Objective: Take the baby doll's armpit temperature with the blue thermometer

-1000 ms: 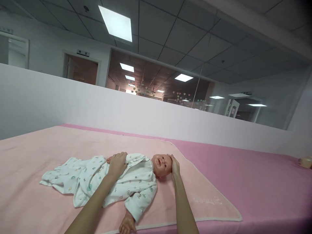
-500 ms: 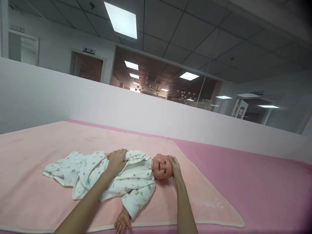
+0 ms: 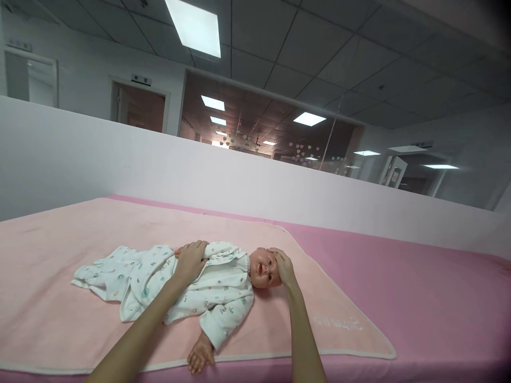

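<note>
A baby doll in a white printed outfit lies on its back, with its head to the right. My left hand rests flat over the doll's far sleeve and belly; a bit of the doll's far hand shows beside it. At the crown and forehead of the doll's head, my right hand lies curved against it, fingers stretched out and palm hidden. The doll's near hand sticks out of its sleeve at the front edge.
Under the doll is a peach blanket with a pale border, spread on a pink padded surface. A white low wall runs along the back, with a glass window above it.
My right hand has slid from the crown further onto the doll's forehead. The left hand stays on the doll's body. The view has shifted slightly.
</note>
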Motion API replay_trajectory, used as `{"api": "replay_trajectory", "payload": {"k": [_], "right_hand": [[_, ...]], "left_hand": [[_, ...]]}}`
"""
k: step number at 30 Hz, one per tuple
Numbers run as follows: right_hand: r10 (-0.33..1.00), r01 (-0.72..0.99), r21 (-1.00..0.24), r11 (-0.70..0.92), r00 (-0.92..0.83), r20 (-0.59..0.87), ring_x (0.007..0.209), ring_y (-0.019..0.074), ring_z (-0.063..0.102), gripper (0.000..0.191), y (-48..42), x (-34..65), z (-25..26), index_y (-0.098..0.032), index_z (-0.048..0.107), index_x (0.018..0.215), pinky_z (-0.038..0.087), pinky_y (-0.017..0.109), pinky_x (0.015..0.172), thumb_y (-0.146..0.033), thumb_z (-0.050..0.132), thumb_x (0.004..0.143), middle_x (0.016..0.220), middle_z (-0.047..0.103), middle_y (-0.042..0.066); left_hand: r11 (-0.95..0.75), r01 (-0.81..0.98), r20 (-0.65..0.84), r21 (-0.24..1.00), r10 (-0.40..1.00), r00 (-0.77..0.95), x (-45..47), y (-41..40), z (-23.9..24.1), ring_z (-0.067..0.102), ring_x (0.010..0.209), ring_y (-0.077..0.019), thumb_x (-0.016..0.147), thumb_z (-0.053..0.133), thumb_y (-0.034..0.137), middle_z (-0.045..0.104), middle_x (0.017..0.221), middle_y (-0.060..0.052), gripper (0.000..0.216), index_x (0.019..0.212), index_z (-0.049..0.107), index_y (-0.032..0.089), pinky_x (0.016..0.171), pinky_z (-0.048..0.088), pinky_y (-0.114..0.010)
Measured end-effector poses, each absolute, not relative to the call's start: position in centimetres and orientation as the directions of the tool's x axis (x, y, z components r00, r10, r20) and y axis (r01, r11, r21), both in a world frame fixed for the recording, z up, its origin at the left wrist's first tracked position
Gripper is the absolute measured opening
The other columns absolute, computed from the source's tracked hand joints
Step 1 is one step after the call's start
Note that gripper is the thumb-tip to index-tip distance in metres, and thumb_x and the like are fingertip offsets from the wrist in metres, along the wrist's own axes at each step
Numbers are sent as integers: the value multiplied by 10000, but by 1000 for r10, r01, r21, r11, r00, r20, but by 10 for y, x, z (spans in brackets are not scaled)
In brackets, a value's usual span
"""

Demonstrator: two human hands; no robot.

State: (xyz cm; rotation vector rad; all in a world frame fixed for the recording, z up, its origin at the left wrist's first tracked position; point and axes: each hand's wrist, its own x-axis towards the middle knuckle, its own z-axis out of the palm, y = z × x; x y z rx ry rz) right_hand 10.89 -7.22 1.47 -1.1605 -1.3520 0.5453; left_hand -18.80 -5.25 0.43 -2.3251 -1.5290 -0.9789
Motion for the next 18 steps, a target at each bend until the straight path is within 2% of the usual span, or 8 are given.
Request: {"api": "replay_trajectory", "payload": {"k": [3, 5, 9, 18], "right_hand": [[865, 299, -869, 394, 199, 460, 916, 187, 532, 251, -66, 110, 16, -176, 621, 755, 372, 330, 890, -381, 502, 671, 898, 609, 53], [889, 276, -890, 364, 184, 420, 962, 190, 520, 254, -64, 112, 17, -178, 630, 757, 357, 329, 914, -377, 496, 672, 962, 605, 55], [918, 222, -925, 309, 183, 351, 1115, 175, 436, 294, -66, 115, 18, -212, 634, 891, 288, 309, 994, -337, 482, 673, 1140, 546, 23], [922, 245, -919, 309, 158, 352, 1003, 181, 528, 287, -63, 117, 13, -189, 630, 843, 378, 323, 931, -376, 470, 696, 1042, 602, 44]], "left_hand": [[-451, 872, 617, 190, 746, 251, -189, -52, 4, 474, 897, -211, 715, 480, 171, 545, 934, -37, 273, 987, 472, 194, 789, 326, -328], [-449, 872, 613, 195, 750, 249, -188, -52, 4, 474, 903, -211, 712, 483, 167, 545, 937, -39, 282, 992, 472, 190, 793, 326, -328], [-445, 873, 606, 202, 757, 245, -188, -53, 6, 477, 894, -213, 715, 486, 178, 546, 931, -40, 273, 987, 475, 189, 791, 329, -332], [-446, 868, 609, 216, 757, 238, -188, -51, 4, 477, 881, -211, 716, 485, 186, 545, 930, -39, 274, 990, 475, 193, 786, 328, -331]]}}
